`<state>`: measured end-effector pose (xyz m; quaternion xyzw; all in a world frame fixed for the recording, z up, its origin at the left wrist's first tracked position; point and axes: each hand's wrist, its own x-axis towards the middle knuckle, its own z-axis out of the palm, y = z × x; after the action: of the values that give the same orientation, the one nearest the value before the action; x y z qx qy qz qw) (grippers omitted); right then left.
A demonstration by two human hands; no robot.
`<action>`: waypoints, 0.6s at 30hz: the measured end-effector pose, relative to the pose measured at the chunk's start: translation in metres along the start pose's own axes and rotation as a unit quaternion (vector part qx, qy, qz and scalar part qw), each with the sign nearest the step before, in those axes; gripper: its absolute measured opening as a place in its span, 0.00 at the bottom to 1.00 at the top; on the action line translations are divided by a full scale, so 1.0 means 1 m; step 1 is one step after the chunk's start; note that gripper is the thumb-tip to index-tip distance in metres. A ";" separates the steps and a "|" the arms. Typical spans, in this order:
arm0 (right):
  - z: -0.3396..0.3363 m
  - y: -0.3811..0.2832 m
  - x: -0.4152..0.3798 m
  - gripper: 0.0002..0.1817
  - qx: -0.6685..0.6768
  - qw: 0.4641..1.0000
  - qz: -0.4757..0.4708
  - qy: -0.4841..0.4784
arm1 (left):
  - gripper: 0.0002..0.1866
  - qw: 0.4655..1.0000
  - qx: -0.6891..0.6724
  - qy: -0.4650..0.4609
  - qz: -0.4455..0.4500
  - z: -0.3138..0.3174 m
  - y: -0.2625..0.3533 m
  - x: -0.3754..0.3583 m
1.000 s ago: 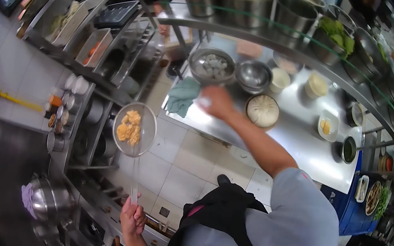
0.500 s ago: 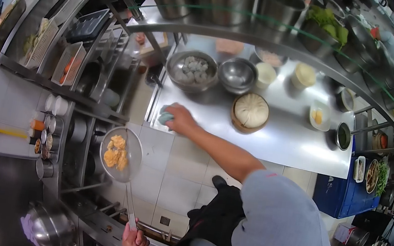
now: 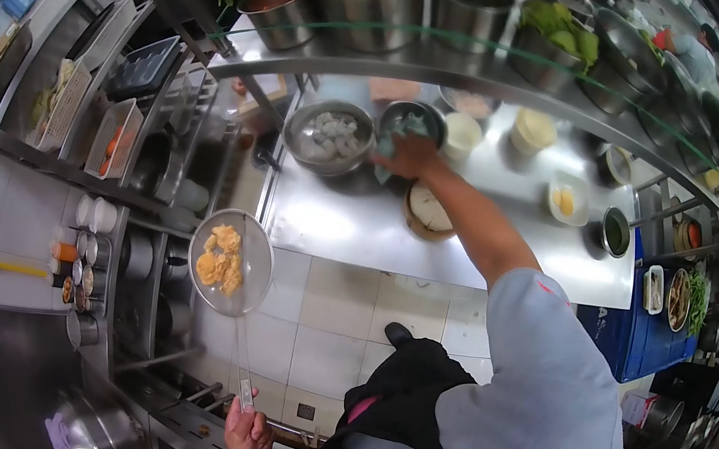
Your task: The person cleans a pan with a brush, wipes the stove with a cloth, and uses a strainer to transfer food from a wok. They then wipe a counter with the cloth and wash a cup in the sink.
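Observation:
My left hand (image 3: 248,437), at the bottom left, is closed around the handle of a wire-mesh strainer (image 3: 251,287). Yellow-orange pieces like cooked egg (image 3: 221,259) lie in its mesh. My right hand (image 3: 411,156) reaches over the steel table with a blue-green cloth (image 3: 382,171) in its grip. Part of the cloth is inside a small metal bowl (image 3: 432,118), whose inside my hand partly hides. Left of it stands a larger bowl (image 3: 306,159) holding what look like peeled shrimp (image 3: 333,135). Under my forearm, a big white bun in a round steamer (image 3: 427,211) is partly covered.
A metal shelf (image 3: 363,57) with steel pots and greens spans above the table (image 3: 322,233). Pale tubs (image 3: 533,131) and a white dish (image 3: 569,200) stand to the right. Racks (image 3: 112,176) line the left, and a blue box (image 3: 634,342) sits at right.
My right hand has moved from the table's left front corner, up and right, to the small bowl, taking the cloth along. My left hand still holds the strainer, nearly where it was.

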<state>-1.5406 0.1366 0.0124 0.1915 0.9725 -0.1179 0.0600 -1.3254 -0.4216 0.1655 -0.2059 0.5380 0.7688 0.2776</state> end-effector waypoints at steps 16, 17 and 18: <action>0.005 0.012 0.000 0.46 0.001 0.995 -0.036 0.094 | 0.15 0.995 0.074 -0.061 -0.012 0.046 0.019 0.016; 0.003 0.011 -0.002 0.46 0.003 0.995 -0.032 0.095 | 0.15 0.994 0.081 -0.066 -0.013 0.050 0.021 0.018; 0.000 0.010 -0.002 0.46 0.018 0.996 -0.049 0.072 | 0.15 0.994 0.084 -0.069 -0.013 0.054 0.023 0.021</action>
<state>-1.5353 0.1446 0.0108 0.1525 0.9803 -0.1243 -0.0194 -1.3575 -0.3725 0.1875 -0.1352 0.5778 0.7293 0.3406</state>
